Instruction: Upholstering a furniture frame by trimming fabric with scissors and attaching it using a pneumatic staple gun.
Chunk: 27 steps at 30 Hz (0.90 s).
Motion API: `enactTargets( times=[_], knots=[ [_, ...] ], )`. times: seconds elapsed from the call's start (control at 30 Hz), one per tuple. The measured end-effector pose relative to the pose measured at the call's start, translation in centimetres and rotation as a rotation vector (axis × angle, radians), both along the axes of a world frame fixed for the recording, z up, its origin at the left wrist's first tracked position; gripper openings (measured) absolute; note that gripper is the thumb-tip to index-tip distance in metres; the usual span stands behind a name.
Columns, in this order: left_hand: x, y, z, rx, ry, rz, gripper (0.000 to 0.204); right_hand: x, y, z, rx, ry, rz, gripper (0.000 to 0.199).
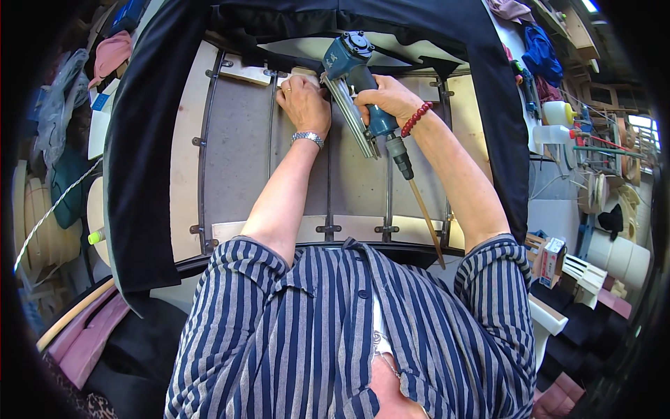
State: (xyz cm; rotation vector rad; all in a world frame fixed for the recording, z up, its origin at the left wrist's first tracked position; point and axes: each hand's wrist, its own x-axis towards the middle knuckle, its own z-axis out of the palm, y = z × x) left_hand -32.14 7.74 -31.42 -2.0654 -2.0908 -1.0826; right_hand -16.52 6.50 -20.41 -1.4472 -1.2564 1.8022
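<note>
staple gun [352, 77] gripped in right hand [387, 98], left hand [305, 101] pressing black fabric [139, 174] at frame [185, 160] top edge

Off to the right: white plastic bottles [558, 122], a small printed carton [551, 260], blue cloth [541, 52] hanging, rolls [618, 255] stacked. Off to the left: pink cloth [112, 52], white cord [52, 209], pink cushions [87, 339] low down.

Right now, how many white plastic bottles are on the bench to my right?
2: a round one with a yellow cap, and one lying just below it. Clutter may hide more.
</note>
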Motion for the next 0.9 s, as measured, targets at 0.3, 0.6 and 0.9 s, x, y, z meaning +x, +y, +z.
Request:
enactTargets(
  times=[0.3,0.6,0.9],
  knots=[
    [-0.2,-0.1,0.8,-0.067,-0.019,-0.035,0.017,-0.1,0.0,0.2,-0.007,-0.012,-0.029,0.013],
    [-0.5,-0.2,0.9,-0.076,-0.036,-0.043,0.014,-0.9,0.7,0.1,-0.042,-0.068,0.013,0.009],
    [-0.5,-0.1,0.7,-0.041,-0.024,-0.044,0.013,-0.3,1.0,-1.0,-0.109,-0.021,-0.039,0.01]
  ],
)
